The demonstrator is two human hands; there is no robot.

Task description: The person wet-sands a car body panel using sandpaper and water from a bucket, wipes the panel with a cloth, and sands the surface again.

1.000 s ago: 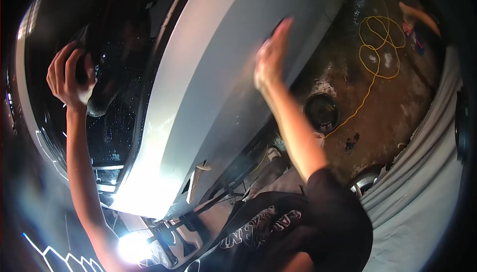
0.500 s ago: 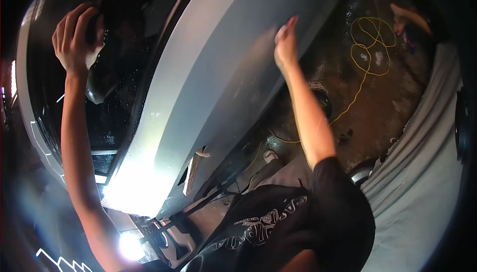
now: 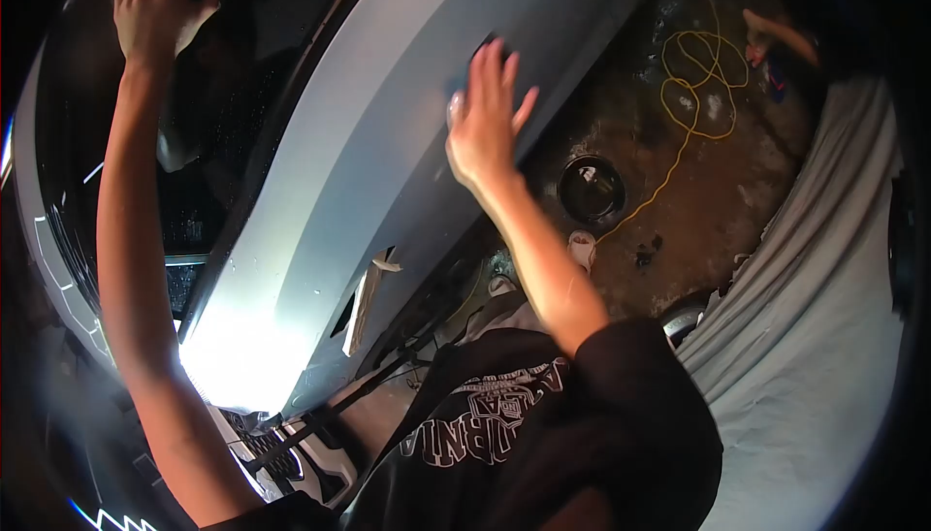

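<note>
My left hand (image 3: 163, 9) is on or just over the glossy dark surface (image 3: 218, 95) of the vehicle at the upper left, with its fingers apart and the tips near the frame's top edge. My right hand (image 3: 485, 133) reaches over the grey body panel (image 3: 388, 124), its fingers stretched out and spread. Around its fingertips is a small dark patch; whether that is a shadow or a thing under them I cannot make out. Droplets dot the dark surface. Lower on the panel, whitish strips (image 3: 364, 303) edge a dark opening.
Bright light (image 3: 247, 361) glares off the panel's lower end. On the wet floor lie a yellow cord (image 3: 669, 177) in loops and a round black basin (image 3: 592, 190). A grey sheet (image 3: 815, 337) hangs at the right. Another person's arm (image 3: 781, 34) shows at the upper right.
My right hand has moved left and down over the panel, going from closed fingers to spread ones. My left hand has moved up in view. The round basin has come into full sight.
</note>
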